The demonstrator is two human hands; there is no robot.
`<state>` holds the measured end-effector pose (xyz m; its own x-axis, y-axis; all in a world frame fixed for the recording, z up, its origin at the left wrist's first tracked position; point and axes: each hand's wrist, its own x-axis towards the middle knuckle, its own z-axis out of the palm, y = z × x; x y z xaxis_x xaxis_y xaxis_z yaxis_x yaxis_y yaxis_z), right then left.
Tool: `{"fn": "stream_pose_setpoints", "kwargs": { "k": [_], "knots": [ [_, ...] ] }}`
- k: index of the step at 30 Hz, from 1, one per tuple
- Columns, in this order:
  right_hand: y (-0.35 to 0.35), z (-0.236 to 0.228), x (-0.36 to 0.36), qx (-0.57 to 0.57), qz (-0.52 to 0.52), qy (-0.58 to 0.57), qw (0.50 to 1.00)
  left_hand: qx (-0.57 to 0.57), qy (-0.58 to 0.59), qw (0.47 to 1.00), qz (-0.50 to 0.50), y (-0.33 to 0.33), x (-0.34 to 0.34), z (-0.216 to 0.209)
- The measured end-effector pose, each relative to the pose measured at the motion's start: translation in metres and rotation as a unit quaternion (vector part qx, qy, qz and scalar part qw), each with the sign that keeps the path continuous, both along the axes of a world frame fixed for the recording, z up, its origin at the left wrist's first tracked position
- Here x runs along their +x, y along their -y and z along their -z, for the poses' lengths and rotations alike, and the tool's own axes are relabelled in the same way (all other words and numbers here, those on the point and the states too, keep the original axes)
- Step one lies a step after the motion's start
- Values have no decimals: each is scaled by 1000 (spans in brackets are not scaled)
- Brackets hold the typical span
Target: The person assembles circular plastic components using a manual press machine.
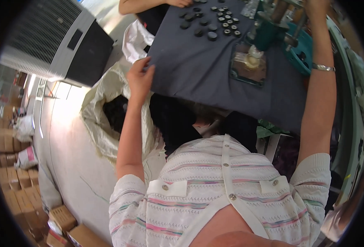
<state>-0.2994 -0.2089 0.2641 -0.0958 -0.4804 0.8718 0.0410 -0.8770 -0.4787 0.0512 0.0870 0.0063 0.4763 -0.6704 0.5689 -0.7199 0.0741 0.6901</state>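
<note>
My left hand (140, 77) is at the left edge of the grey cloth-covered table (186, 74), fingers apart and nothing visible in them. Below it stands a whitish woven sack (95, 99) with dark contents. My right arm, with a silver bracelet (323, 67), reaches up past a green bench press (269, 35). At the top rim of the picture, my right hand (317, 5) is beside the press's upper part; its fingers are too cut off and blurred to read. On the press's base plate (247, 76) rests a round cream-coloured piece (252, 62).
Several small black round parts (212, 36) and rings with pale centres (227, 31) lie on the far table. A teal basin (301, 55) sits right of the press. Another person's hand (179, 3) rests at the far edge. An air cooler (75, 45) and cardboard boxes (23, 201) stand left.
</note>
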Motion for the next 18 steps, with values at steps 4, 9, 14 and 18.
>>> {"fn": "stream_pose_setpoints", "kwargs": {
  "k": [4,9,14,18],
  "knots": [
    [-2,5,-1,110,-26,64,992,20,30,995,88,105,-30,9],
    [0,3,-7,107,-4,63,992,99,69,992,48,181,-53,13],
    [5,6,-5,103,12,70,992,154,95,983,24,199,-53,14],
    [10,7,-8,84,-17,59,995,136,100,985,42,204,-51,15]
  ]
}}
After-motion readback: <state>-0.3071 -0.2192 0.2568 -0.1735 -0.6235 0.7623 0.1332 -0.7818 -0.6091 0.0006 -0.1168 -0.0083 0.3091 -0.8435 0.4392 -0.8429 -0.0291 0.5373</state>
